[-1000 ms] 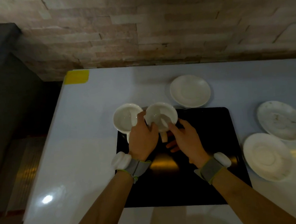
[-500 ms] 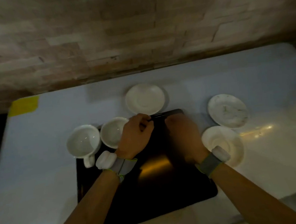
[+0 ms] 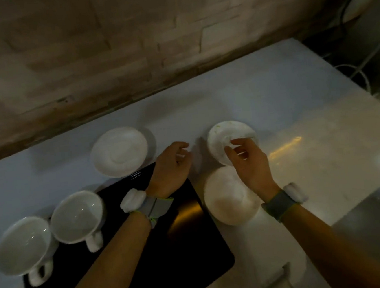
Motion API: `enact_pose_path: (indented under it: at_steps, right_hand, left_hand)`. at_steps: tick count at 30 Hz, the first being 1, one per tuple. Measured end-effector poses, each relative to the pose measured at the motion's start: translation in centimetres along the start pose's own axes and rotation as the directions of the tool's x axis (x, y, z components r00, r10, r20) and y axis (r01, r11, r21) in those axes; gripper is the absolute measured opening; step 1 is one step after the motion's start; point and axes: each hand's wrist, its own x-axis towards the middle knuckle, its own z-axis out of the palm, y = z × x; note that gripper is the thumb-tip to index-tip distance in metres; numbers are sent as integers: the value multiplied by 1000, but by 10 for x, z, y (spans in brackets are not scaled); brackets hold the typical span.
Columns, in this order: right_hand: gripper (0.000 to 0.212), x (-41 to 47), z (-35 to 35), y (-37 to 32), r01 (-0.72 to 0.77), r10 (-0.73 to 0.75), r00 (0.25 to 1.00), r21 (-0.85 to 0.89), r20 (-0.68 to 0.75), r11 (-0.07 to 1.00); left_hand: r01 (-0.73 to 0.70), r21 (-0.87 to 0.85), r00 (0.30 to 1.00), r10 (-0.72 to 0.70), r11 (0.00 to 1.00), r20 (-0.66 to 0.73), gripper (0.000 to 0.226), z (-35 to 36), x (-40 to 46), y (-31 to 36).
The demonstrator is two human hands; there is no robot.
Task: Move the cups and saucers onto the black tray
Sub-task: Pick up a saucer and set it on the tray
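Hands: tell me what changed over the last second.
Both hands let go of the two cups, now set at the black tray's left edge, and moved right. The right hand now reaches over the stained saucer; the left hand hovers open beside it. All three saucers remain off the tray.

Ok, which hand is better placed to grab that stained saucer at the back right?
The right hand. Its open fingers are already over the near edge of the stained saucer, while the left hand, empty, sits further left by the black tray corner.
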Motion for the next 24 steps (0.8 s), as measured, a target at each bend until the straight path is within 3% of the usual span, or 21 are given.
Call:
enact_pose_path:
  at_steps: [8, 14, 19, 24]
  right_hand:
    - [36, 26, -29, 37, -66, 68, 995, 17, -77, 998]
    - [52, 44, -33, 61, -126, 118, 984, -59, -131, 990]
    - [43, 52, -32, 67, -149, 138, 979, -65, -148, 987]
    - [33, 56, -31, 67, -150, 137, 981, -91, -138, 984]
  left_hand:
    - [21, 51, 999, -20, 998, -31, 28, 41, 37, 22]
    - [79, 126, 996, -75, 989, -40, 34, 60, 60, 23]
    - [143, 171, 989, -135, 975, -60, 36, 68, 72, 20]
    - [189, 191, 981, -195, 963, 11, 38, 72, 78, 18]
